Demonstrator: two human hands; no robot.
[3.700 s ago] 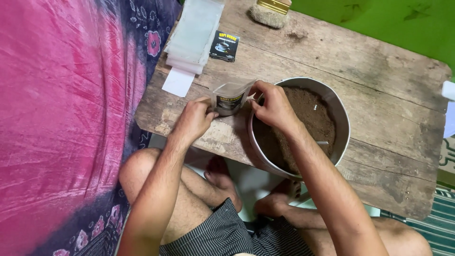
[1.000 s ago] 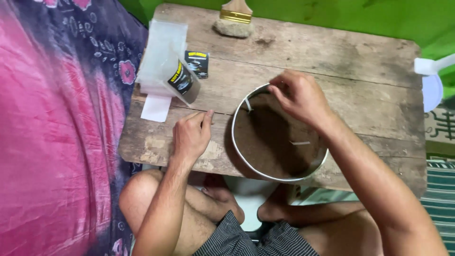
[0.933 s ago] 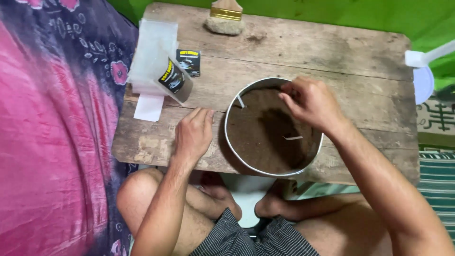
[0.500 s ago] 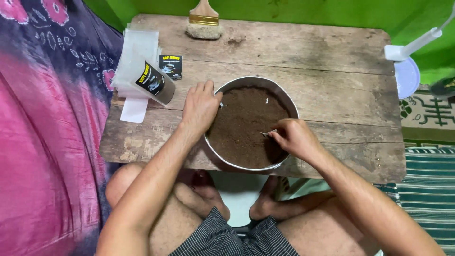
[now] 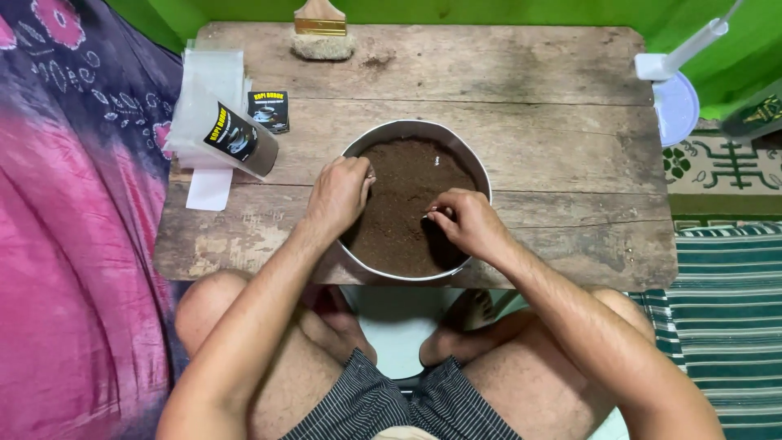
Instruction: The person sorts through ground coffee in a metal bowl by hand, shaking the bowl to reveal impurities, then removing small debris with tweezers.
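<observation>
Both hands are at a round metal basin (image 5: pixel 481 167) of dark brown powder (image 5: pixel 403 204), which sits at the near middle of a worn wooden table (image 5: pixel 529 98). The left hand (image 5: pixel 338 195) curls over the basin's left rim, fingers bent down into the powder; whether it grips the rim or a pinch of powder cannot be told. The right hand (image 5: pixel 468 224) hovers over the right side of the powder with thumb and fingertips pinched together around something small and pale, too small to identify. The step in hand looks like working through the powder by hand, steadying the basin on 1 side and picking from the surface on the other. A further pale fleck (image 5: pixel 437 160) lies on the powder near the far rim, so the next move would call for a light, precise pinch that lifts the bit without dragging powder over the edge. On the far left of the table lie a filled dark packet (image 5: pixel 239 138), a small black sachet (image 5: pixel 269 110) and clear plastic bags (image 5: pixel 208 90); a paintbrush (image 5: pixel 322 33) rests at the far edge.
</observation>
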